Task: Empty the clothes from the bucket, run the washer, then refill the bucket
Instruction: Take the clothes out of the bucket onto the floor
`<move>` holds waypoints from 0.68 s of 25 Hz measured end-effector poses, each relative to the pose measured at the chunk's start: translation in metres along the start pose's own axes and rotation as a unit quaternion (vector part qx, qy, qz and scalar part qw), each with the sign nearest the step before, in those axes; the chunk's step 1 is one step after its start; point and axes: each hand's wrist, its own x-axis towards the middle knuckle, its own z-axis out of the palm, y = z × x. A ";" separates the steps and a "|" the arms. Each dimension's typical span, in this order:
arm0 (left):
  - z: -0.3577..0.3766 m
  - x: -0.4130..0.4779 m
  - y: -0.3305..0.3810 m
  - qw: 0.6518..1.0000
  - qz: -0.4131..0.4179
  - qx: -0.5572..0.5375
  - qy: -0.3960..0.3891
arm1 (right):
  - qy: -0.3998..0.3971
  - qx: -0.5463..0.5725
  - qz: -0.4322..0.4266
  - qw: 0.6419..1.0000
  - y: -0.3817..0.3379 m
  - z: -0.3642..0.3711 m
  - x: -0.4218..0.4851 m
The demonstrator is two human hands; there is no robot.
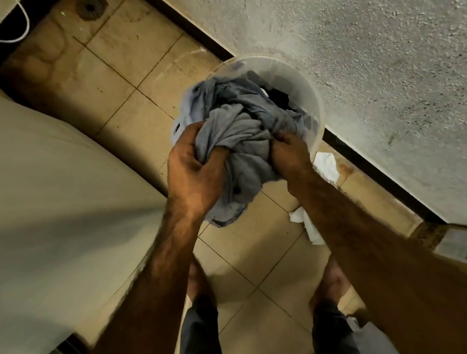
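Observation:
A translucent white bucket [308, 91] stands on the tiled floor against the wall, in the middle of the view. A bundle of grey clothes [239, 125] bulges out of its near side, with darker cloth deeper inside. My left hand [195, 171] is clenched on the bundle's left side. My right hand [289, 152] grips the bundle's right side, close to the bucket's rim. Part of the grey cloth hangs below my hands.
The washer's pale side [44, 193] fills the left. A rough plaster wall [371, 52] runs along the right. White cloth pieces [324, 166] lie on the floor by the wall. A cardboard box [464, 244] sits at the right. A floor drain [90, 7] is at the top.

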 end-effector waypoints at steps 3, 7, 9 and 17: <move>0.003 -0.004 0.014 0.997 0.065 -0.048 -0.008 | -0.041 -0.014 -0.042 0.998 0.008 0.003 0.013; -0.003 -0.003 0.027 0.978 0.007 -0.209 -0.008 | -0.015 0.147 -0.010 0.989 -0.003 -0.003 0.025; -0.004 -0.002 0.034 0.963 -0.049 -0.267 0.001 | -0.001 0.179 -0.018 0.984 -0.015 -0.010 0.013; 0.014 0.000 0.046 0.974 -0.010 -0.219 -0.051 | 0.039 0.027 -0.016 0.999 -0.015 -0.025 0.032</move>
